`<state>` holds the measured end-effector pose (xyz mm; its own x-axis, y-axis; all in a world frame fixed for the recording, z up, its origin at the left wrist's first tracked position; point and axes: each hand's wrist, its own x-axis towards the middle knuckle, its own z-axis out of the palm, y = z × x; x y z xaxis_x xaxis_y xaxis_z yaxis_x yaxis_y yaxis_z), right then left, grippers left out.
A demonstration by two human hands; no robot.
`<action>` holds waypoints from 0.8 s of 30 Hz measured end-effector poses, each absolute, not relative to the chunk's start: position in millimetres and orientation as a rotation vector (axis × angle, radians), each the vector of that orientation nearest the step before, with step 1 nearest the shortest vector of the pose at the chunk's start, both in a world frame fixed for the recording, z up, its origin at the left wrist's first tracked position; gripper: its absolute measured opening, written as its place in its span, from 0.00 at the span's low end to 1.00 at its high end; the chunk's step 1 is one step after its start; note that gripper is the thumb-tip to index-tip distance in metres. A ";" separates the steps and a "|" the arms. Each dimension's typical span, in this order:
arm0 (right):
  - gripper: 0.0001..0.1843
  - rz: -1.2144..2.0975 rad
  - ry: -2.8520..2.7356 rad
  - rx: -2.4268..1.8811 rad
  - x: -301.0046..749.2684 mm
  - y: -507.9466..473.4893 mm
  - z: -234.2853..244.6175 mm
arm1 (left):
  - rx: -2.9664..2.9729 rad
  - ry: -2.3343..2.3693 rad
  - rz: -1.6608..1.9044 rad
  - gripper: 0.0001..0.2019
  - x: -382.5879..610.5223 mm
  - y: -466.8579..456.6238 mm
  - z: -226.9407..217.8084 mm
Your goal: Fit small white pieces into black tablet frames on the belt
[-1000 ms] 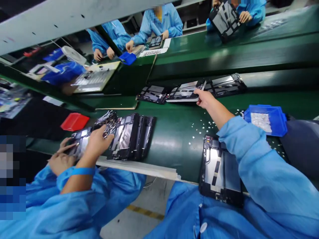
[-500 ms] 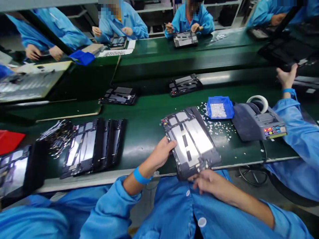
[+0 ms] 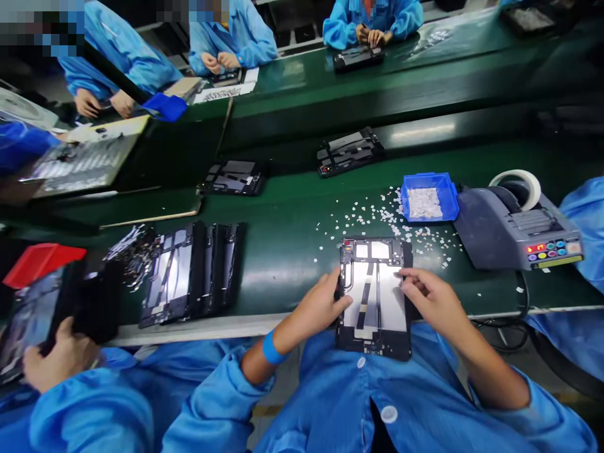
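Observation:
A black tablet frame (image 3: 374,296) with silver panels and a dark ribbon down its middle lies flat at the near edge of the green bench (image 3: 283,251). My left hand (image 3: 321,305) grips its left edge, thumb on top. On its right side rests my right hand (image 3: 431,301), fingers curled over the rim. Both hands hold the frame square in front of me.
A blue tray (image 3: 428,196) of small white bits, with more scattered around it, sits behind the frame. A tape dispenser (image 3: 516,223) stands to the right. Several stacked frames (image 3: 193,270) lie to the left. A co-worker's hand (image 3: 61,355) holds a frame at far left. More frames (image 3: 348,151) ride the belt.
The frame was tilted and lifted half a second ago; now it lies straight at the bench edge. My right hand moved from its bottom corner up to its right side.

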<state>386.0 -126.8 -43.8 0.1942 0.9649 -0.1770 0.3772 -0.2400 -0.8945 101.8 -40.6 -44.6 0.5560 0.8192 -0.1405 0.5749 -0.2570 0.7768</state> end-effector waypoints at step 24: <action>0.04 1.375 -1.480 -1.505 332.9 15.7 -37.4 | 2.293 0.857 1.057 0.07 124.9 24.3 -72.9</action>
<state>332.9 15.7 -37.4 -0.1656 0.9544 -0.2485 0.3183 -0.1867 -0.9294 124.9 24.3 -72.9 0.5083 0.7034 0.4968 0.3408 -0.6942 0.6340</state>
